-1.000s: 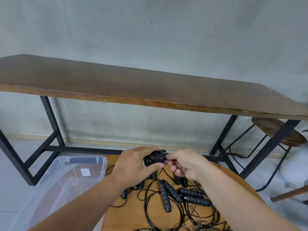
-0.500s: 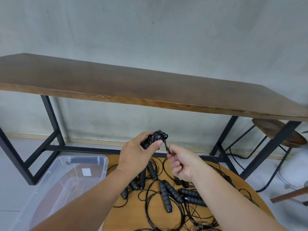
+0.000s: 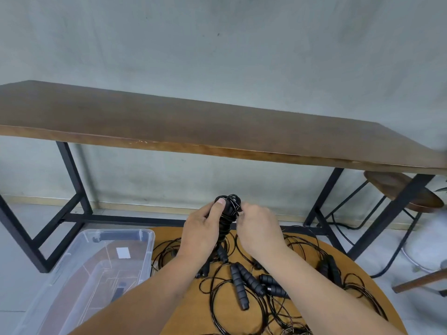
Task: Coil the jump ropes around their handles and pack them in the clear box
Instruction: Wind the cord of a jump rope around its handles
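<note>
Jump ropes point(image 3: 244, 284): loose lot, black cords and ribbed handles tangled across the round tabletop point(image 3: 193, 308), nearest to me, below both forearms.

Coiled jump rope point(image 3: 227, 213): one bundle held up off the tabletop, above the pile. Long axis near upright, tilted slightly away from me, wound cord thickest at the top.

Left hand point(image 3: 200, 235): fingers wrapped round the bundle's lower body, thumb pressed high against the windings. It carries the weight.

Right hand point(image 3: 258, 228): just right of the bundle, fingers pinched at the cord end by the top coils; I judge it is tucking or tightening the last turn. The exact pinch is too small to read.

Clear box point(image 3: 145, 257): left of the tabletop, lower, rim touching or just beside the table edge. Open-topped, room inside. The left hand is nearer; I judge the drop goes down and leftward.

Hazard: trailing loops under the bundle may snag.

Beyond: long wooden bench point(image 3: 217, 131) on black frame, stool point(image 3: 399, 192) far right, grey wall.
</note>
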A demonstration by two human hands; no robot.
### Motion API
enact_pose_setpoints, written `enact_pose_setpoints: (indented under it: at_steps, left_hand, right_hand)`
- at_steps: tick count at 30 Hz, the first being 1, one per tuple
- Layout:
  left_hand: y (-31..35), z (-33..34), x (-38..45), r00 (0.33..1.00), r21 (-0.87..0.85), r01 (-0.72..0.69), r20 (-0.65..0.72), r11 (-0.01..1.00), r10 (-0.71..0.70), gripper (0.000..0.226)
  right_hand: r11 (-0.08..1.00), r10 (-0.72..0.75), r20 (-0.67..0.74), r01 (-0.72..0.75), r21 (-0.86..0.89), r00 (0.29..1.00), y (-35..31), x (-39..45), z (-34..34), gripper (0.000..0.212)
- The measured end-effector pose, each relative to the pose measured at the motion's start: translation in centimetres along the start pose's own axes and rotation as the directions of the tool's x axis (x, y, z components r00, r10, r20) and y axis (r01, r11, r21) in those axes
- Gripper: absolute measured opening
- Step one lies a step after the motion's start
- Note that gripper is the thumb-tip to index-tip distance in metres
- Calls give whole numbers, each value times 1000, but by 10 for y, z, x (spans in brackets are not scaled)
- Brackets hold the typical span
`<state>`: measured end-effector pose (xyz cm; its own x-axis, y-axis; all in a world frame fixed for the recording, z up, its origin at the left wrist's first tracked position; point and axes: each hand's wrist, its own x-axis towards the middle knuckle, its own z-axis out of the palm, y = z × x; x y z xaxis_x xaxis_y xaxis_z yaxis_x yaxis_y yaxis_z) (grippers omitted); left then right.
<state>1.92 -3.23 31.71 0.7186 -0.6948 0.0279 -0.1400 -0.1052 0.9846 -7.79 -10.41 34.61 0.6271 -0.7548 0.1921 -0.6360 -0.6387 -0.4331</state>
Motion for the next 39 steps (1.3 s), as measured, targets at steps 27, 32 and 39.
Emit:
enact_pose_setpoints:
  at_steps: [27,32,39]
  left_hand:
    - [4,11,-1,934,-305,356,113,883,-338,46]
    - [5,8,-3,939,-382,344,130,857,-319,30]
    - [8,12,-11,946,-393,325,122,860,-301,32]
  right_hand:
    - [562,167,381,-405,721,910,12,-2,-7,35]
    - [537,90,446,-420,732,891,12,-6,-20,32]
    - [538,135,424,-426,728,896,17,-9,-21,27]
